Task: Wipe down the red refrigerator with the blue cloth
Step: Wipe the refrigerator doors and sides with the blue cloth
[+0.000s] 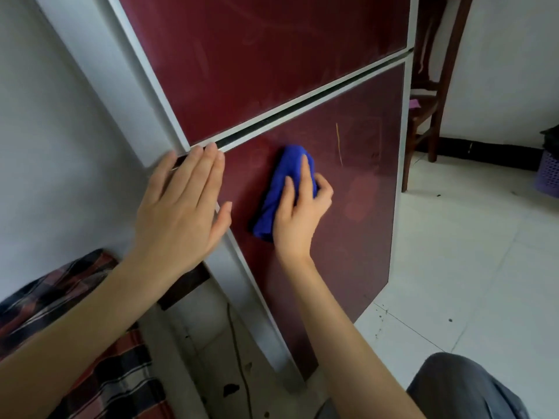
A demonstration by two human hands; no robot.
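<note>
The red refrigerator (272, 65) fills the middle of the view, with two dark red doors edged in white and a dark gap between them. A bunched blue cloth (287, 176) lies against the upper part of the lower door. My right hand (299, 213) presses on the cloth, fingers spread over it. My left hand (184, 207) rests flat and open on the left edge of the lower door, its fingertips at the gap between the doors. A thin yellowish streak marks the lower door to the right of the cloth.
A wooden chair (429, 86) stands just right of the refrigerator. A purple basket (549, 173) sits at the far right on the white tiled floor (469, 267). Plaid fabric (75, 313) lies at lower left, beside a white wall. A cable runs along the floor under the fridge.
</note>
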